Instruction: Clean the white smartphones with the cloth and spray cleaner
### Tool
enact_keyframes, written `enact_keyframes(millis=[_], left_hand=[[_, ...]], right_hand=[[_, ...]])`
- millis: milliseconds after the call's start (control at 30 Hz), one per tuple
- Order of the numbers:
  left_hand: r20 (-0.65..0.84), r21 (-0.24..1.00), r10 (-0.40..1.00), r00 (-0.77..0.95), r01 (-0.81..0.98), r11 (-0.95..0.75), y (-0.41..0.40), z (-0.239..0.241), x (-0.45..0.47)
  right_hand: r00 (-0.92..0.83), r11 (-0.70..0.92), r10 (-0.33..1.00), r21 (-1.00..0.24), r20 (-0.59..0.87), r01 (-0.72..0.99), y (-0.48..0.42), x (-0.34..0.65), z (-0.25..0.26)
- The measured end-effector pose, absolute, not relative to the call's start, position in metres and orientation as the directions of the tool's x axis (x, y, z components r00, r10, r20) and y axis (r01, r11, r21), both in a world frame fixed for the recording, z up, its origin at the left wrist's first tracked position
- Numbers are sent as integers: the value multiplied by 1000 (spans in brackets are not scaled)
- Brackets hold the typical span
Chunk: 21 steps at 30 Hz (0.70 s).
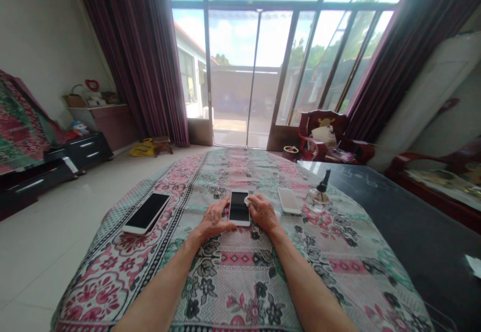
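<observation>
A white smartphone (239,208) with a dark screen lies on the patterned tablecloth (240,277) between my hands. My left hand (215,219) grips its left side, the thumb along the bottom edge and the fingers near the upper left corner. At the right side of the screen, my right hand (264,213) pinches a small white tissue (247,201), pressed to the glass. A bit of white also shows beside that hand's outer edge. Just right of it lies a pale phone-shaped thing (289,201), and beyond that stands a clear bottle (317,199) with a black top.
To the left lies a larger white-framed tablet or phone (147,214) with a black screen. A dark table (379,206) adjoins on the right. Further off are a carved wooden chair (319,136), glass doors (246,81), purple curtains (139,46) and a black drawer cabinet (86,151).
</observation>
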<state>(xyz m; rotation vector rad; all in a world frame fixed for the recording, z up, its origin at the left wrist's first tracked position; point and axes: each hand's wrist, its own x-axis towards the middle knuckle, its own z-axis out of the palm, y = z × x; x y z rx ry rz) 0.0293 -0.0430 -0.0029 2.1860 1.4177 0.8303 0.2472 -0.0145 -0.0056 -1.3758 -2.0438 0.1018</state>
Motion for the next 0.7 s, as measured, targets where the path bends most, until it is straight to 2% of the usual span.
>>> enact_keyframes(millis=[267, 433, 700], left_hand=[[281, 635, 903, 326, 642, -430, -41, -3, 29], [275, 657, 903, 330, 621, -428, -40, -3, 28], [283, 665, 889, 359, 595, -452, -38, -3, 25]], right_hand=[[-258, 520, 794, -395, 550, 758, -20, 242, -3], [-340, 505, 826, -321, 451, 801, -27, 234, 3], [-367, 493, 833, -253, 414, 833, -29, 221, 9]])
